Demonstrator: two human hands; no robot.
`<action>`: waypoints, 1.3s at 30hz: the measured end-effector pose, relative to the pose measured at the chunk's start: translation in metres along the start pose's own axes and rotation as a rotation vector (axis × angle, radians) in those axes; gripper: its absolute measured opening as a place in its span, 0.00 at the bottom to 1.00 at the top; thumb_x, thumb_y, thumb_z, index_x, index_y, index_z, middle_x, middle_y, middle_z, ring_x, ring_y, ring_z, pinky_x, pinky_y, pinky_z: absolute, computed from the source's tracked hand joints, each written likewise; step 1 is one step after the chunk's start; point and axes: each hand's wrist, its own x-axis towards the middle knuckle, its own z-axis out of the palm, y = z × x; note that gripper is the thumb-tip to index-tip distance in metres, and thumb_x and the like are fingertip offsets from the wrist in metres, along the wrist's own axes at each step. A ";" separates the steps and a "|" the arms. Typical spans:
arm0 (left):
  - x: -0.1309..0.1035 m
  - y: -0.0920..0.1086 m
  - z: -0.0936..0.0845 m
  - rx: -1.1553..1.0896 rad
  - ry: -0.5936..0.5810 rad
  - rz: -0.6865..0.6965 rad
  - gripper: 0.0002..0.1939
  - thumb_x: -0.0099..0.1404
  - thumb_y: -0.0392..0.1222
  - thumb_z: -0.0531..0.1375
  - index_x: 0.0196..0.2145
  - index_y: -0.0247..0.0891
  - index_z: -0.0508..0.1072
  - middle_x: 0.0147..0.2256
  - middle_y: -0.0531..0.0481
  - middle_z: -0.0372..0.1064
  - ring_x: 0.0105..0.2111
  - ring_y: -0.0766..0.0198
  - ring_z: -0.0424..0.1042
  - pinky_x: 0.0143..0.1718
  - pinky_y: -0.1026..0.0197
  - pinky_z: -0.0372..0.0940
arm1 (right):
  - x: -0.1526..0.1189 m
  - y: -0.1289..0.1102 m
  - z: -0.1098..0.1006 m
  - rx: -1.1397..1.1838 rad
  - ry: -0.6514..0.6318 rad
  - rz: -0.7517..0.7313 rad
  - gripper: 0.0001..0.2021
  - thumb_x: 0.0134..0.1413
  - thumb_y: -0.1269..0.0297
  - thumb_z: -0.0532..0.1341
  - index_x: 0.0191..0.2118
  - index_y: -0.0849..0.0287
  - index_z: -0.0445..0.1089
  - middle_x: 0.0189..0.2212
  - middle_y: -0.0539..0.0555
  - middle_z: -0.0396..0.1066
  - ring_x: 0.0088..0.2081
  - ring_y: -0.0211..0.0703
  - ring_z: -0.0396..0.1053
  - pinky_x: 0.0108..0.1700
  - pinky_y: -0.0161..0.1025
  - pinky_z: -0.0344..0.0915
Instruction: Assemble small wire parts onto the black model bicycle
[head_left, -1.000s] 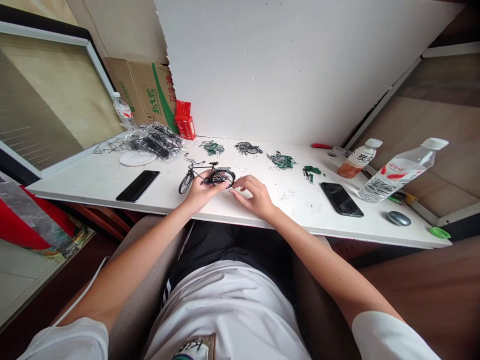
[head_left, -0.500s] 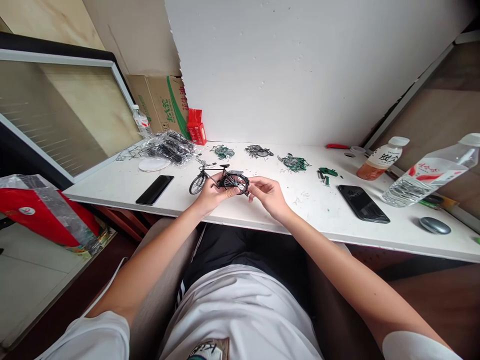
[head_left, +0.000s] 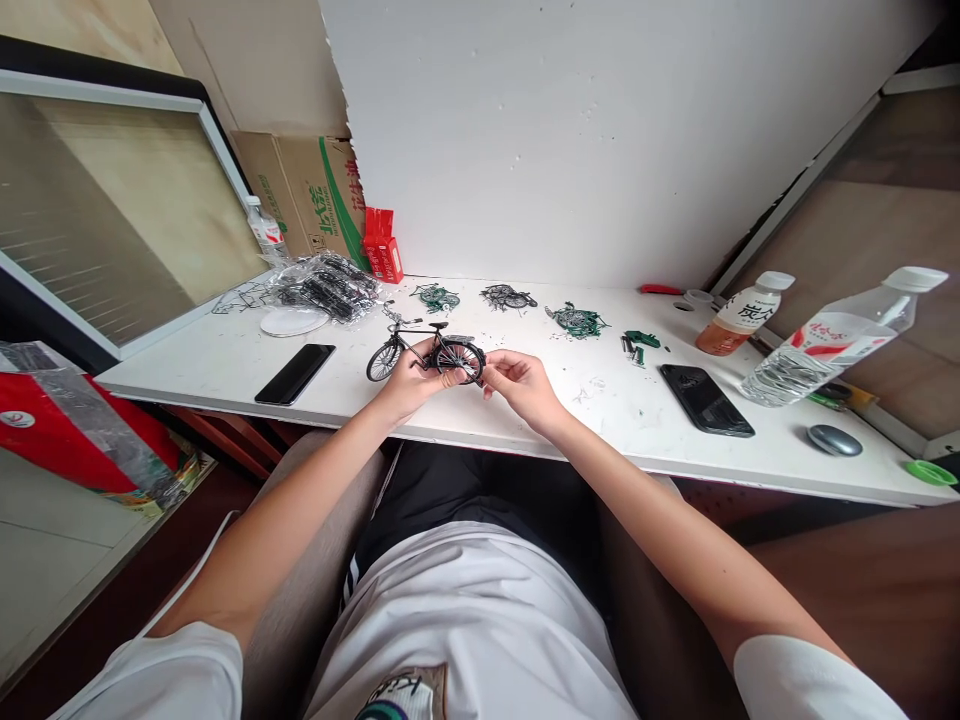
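Note:
A black model bicycle (head_left: 427,347) is held upright above the front part of the white desk (head_left: 510,420), its front wheel pointing left. My left hand (head_left: 420,387) grips it from below, with the thumb against the lower part of the rear wheel. At the back end of that wheel is my right hand (head_left: 517,385), its thumb and index finger pinched together. Whether a small part sits between those fingertips is too small to make out. Several piles of green and black model parts, such as the green pile (head_left: 577,320), lie behind the hands.
A phone (head_left: 295,374) lies at left, beside a plastic bag of black parts (head_left: 330,288). To the right are another phone (head_left: 705,398), a drink bottle (head_left: 742,315), a water bottle (head_left: 836,345) and a mouse (head_left: 834,440). A red box (head_left: 384,250) stands at the back.
The camera view has shifted slightly, so everything sits a little further left. My left hand keeps its grip on the model bicycle, and my right hand stays at the rear wheel.

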 end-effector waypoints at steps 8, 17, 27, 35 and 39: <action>0.002 0.001 -0.003 -0.038 -0.050 -0.002 0.23 0.51 0.43 0.83 0.42 0.37 0.83 0.41 0.46 0.81 0.45 0.56 0.78 0.57 0.51 0.70 | 0.000 -0.002 0.000 0.012 -0.075 0.030 0.27 0.52 0.37 0.75 0.41 0.56 0.76 0.32 0.51 0.76 0.32 0.41 0.74 0.39 0.42 0.75; 0.009 0.002 -0.014 -0.219 0.139 -0.208 0.25 0.47 0.37 0.84 0.41 0.36 0.82 0.41 0.47 0.82 0.44 0.59 0.80 0.60 0.47 0.68 | 0.015 0.015 -0.038 -0.263 0.264 -0.085 0.20 0.65 0.42 0.67 0.48 0.55 0.74 0.44 0.57 0.81 0.47 0.47 0.78 0.50 0.46 0.74; 0.017 -0.004 -0.026 -0.274 0.342 -0.234 0.24 0.44 0.34 0.84 0.37 0.34 0.80 0.39 0.47 0.82 0.44 0.59 0.80 0.61 0.46 0.69 | 0.015 0.022 -0.074 -1.082 0.091 0.058 0.10 0.66 0.59 0.64 0.41 0.57 0.83 0.42 0.61 0.83 0.52 0.61 0.71 0.55 0.54 0.65; 0.015 -0.008 -0.023 -0.221 0.333 -0.271 0.27 0.45 0.37 0.84 0.40 0.36 0.80 0.42 0.45 0.82 0.45 0.58 0.81 0.60 0.46 0.70 | 0.011 0.021 -0.061 -1.331 -0.014 0.140 0.12 0.71 0.64 0.59 0.43 0.59 0.81 0.42 0.65 0.81 0.54 0.64 0.65 0.51 0.52 0.62; 0.013 -0.009 -0.017 -0.190 0.320 -0.285 0.27 0.45 0.38 0.84 0.40 0.36 0.79 0.41 0.45 0.82 0.45 0.57 0.81 0.60 0.45 0.71 | 0.012 0.018 -0.074 -1.436 0.075 0.170 0.15 0.73 0.66 0.54 0.45 0.62 0.80 0.47 0.69 0.79 0.57 0.66 0.64 0.51 0.53 0.61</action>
